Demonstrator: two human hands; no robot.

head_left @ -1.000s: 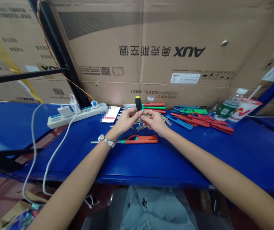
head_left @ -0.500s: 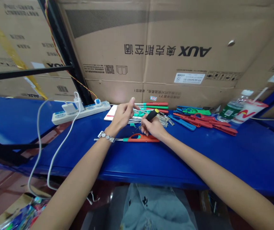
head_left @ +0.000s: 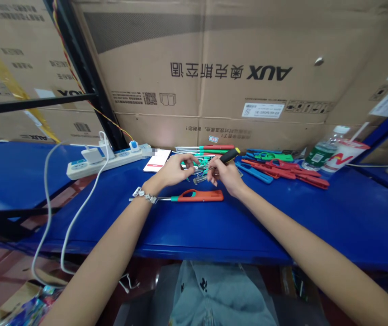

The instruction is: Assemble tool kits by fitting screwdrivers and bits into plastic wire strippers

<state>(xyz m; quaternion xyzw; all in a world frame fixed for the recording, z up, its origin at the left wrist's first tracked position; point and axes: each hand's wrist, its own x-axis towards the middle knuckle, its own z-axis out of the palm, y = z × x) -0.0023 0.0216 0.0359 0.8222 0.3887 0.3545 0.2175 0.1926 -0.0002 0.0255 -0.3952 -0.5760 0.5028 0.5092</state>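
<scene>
My right hand (head_left: 227,175) is closed round a screwdriver (head_left: 229,156) with a black and yellow handle, which points up and to the right. Its tip is hard to make out. My left hand (head_left: 175,170) hovers beside a pile of small metal and green parts (head_left: 201,176); thumb and forefinger are curved with a gap between them, and nothing shows in it. In front of both hands an orange stick lighter (head_left: 204,195) lies flat, its metal tube passing behind my left wrist. More stick lighters (head_left: 219,147) lie behind the pile.
Red casing halves (head_left: 282,172), a green one (head_left: 275,157) and a blue one (head_left: 257,173) lie to the right. Beyond them stand a bottle (head_left: 323,151) and a paper cup (head_left: 346,156). A power strip (head_left: 78,170) with white cables is at left; a large carton (head_left: 228,36) stands behind.
My right hand has lifted away from the lighter and moved slightly right and back with the screwdriver. My left hand has come down nearer the parts, its fingers curling.
</scene>
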